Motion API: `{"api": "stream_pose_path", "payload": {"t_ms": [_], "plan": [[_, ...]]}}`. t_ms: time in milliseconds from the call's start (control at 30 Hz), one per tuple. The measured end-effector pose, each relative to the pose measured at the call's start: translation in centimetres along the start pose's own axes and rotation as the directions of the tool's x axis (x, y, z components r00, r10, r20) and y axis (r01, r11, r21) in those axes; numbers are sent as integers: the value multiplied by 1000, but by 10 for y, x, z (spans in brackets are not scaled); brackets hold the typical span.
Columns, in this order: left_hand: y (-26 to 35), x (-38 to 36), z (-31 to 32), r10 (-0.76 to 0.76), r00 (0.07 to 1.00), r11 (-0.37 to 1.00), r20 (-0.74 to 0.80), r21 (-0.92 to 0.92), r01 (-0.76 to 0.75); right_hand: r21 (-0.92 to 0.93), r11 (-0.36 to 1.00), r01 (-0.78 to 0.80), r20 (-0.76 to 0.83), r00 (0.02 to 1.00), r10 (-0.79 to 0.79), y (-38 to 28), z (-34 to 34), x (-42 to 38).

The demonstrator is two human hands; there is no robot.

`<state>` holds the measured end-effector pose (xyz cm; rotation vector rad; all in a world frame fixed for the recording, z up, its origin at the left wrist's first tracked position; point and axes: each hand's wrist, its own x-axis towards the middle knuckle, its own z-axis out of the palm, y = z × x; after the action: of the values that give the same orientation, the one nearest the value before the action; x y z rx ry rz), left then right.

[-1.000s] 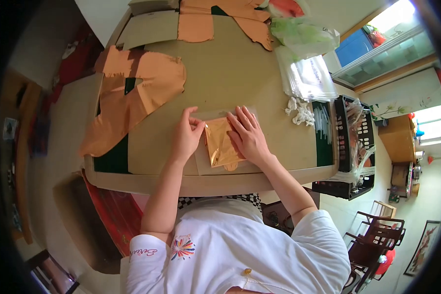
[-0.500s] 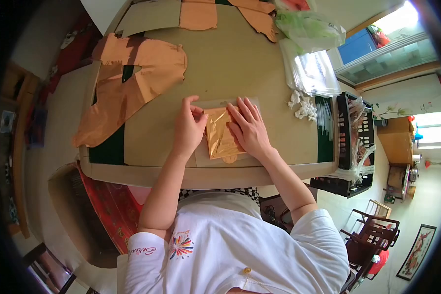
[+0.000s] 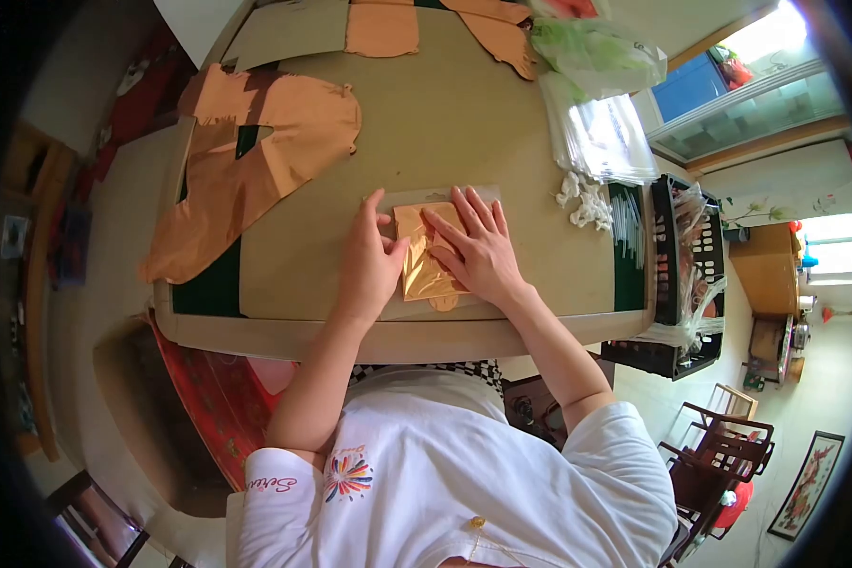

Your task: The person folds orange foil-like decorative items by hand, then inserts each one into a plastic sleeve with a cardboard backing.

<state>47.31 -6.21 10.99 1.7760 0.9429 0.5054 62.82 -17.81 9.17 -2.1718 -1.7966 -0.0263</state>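
A: Why is our right hand [image 3: 488,260] spread over the gold foil packet [image 3: 421,275]?
B: Likely to keep it flat; it lies on the clear sleeve [image 3: 486,192], near the six o'clock edge of our desk [image 3: 426,123], within easy reach of both hands
A: And our left hand [image 3: 367,270]?
B: At the packet's nine o'clock side, its grip parted, thumb by the edge, perhaps to steady it; we see nothing pinched; the copper-coloured sheet [image 3: 303,175] lies apart towards ten, probably to leave us room
A: What differs from the earlier frame?
B: Our left grip has opened from the corner; our right fingers reach further towards nine o'clock; the packet sits straighter
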Motion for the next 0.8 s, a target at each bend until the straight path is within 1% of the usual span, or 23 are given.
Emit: {"api": "stream_pose_path", "payload": {"t_ms": [33,67,100,133,233,300,333,367,400,467,500,600,633,733,800], "plan": [[2,-2,1,-5,1000,999,9,36,5,-2,1000,-1,1,1000,1,0,0,0],[2,-4,3,110,993,979,-37,176,-102,-4,1000,-2,3,1000,2,0,1,0],[1,-5,7,230,971,928,-67,316,-198,-6,1000,-2,5,1000,2,0,1,0],[2,-6,9,350,933,848,-79,451,-280,-7,1000,1,4,1000,-1,0,1,0],[10,-7,13,381,921,725,82,591,-353,-15,1000,16,-1,1000,-16,1,3,0],[-4,-4,33,502,859,665,98,592,-456,-26,999,31,-5,1000,-31,2,5,-1],[-13,-2,42,559,822,629,108,591,-505,1,999,38,-22,999,-38,1,5,-1],[-23,-1,47,489,860,680,142,555,-478,26,999,43,-41,998,-41,0,5,0],[-25,0,47,496,857,670,142,566,-481,50,998,46,-61,997,-43,1,4,0],[-27,-1,46,509,849,648,145,584,-489,269,962,-44,-112,991,76,10,4,-1],[-27,0,45,484,854,636,194,592,-495,374,924,-80,-129,982,138,17,3,-1],[-23,-2,44,465,858,618,220,614,-492,508,842,-182,-221,917,332,39,-5,3],[-21,-2,43,464,855,608,230,620,-496,430,887,-169,-253,920,299,41,-9,3],[-18,-2,41,462,854,602,240,622,-501,160,986,-50,-203,976,82,33,-19,-4],[-17,-3,42,465,856,627,224,600,-497,148,988,-46,-165,984,71,27,-14,-12]]}}
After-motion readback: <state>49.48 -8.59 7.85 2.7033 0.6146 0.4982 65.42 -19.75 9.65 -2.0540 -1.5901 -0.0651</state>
